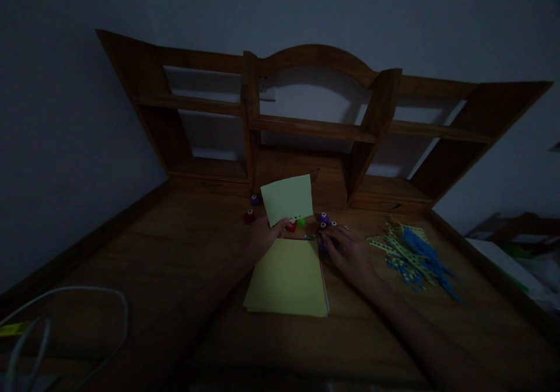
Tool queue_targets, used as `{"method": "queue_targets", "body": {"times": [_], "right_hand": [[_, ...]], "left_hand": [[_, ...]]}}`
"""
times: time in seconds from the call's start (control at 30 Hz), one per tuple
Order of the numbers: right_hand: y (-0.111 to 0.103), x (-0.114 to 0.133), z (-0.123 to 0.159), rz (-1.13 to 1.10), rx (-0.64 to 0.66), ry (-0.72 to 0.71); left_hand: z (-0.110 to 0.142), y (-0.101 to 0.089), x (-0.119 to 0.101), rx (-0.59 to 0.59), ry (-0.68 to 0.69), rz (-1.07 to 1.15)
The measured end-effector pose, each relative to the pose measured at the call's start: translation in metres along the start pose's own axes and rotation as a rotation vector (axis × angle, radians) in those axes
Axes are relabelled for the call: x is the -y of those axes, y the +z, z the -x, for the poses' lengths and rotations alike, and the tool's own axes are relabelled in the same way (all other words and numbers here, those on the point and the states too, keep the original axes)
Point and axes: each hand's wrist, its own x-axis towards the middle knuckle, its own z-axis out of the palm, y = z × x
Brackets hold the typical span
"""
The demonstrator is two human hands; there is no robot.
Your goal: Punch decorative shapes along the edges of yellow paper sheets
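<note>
My left hand [262,239] is closed on the lower left corner of a pale yellow-green paper sheet [287,196], which tilts up from the desk. Small punched holes run along the sheet's lower edge. A red craft punch [291,226] is by my left fingertips, with a bright green one [301,221] beside it. My right hand [347,252] is pinched around a dark craft punch [322,227] in a small cluster; the dim light blurs its exact grip. Between my hands and nearer to me lies a stack of yellowish paper [286,278].
A red punch [249,216] and a purple punch [254,200] stand left of the sheet. Blue and yellow punched paper strips [415,255] are heaped at right. Behind rises a wooden shelf [312,126]. A white cable [87,289] loops at left.
</note>
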Motion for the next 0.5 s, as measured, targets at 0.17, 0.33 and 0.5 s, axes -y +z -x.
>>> {"method": "queue_targets", "body": {"times": [0.17,0.33,0.5], "right_hand": [[-0.001,-0.002,0.003,-0.01,-0.008,0.0],[-0.001,0.003,0.0,0.011,-0.026,0.022],[-0.03,0.056,0.0,-0.019,-0.109,-0.046]], "left_hand": [[-0.002,0.001,0.005,0.003,0.0,0.015],[-0.002,0.0,0.001,0.047,0.044,0.081],[-0.005,0.001,0.001,0.063,0.09,0.168]]}}
